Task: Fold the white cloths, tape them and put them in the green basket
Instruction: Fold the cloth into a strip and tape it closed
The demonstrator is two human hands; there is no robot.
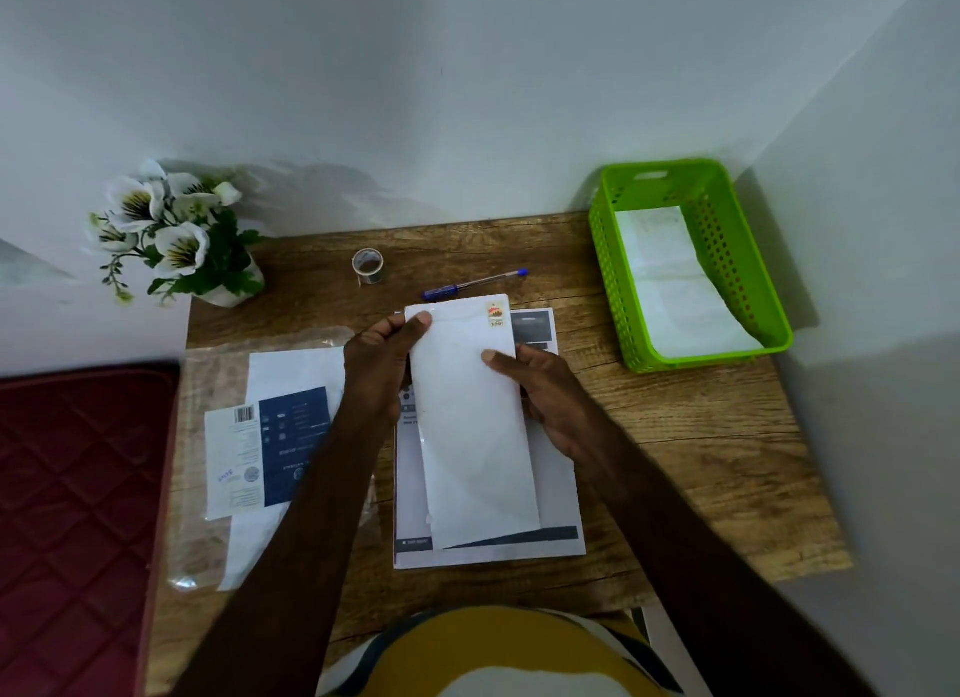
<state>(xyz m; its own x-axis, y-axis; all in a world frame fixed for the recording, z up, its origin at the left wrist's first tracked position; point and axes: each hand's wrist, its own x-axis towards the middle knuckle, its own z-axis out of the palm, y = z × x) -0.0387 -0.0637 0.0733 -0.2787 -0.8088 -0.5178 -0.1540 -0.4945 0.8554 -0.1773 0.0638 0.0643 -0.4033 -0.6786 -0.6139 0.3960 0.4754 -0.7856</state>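
A long folded white sheet (475, 436) with a small coloured sticker at its far right corner lies over a stack of printed white sheets (558, 499) in the middle of the table. My left hand (376, 369) pinches its far left corner, thumb on top. My right hand (545, 395) grips its right edge, thumb on the sheet. A roll of clear tape (368, 265) stands behind them. The green basket (737, 249) sits at the far right with a folded white sheet (670, 280) inside.
A blue pen (470, 284) lies just beyond the folded sheet. A clear plastic sleeve with white and dark blue papers (270, 452) lies to the left. A pot of white flowers (176, 233) stands at the far left corner. A dark red cushion (72, 514) borders the wooden table (701, 462).
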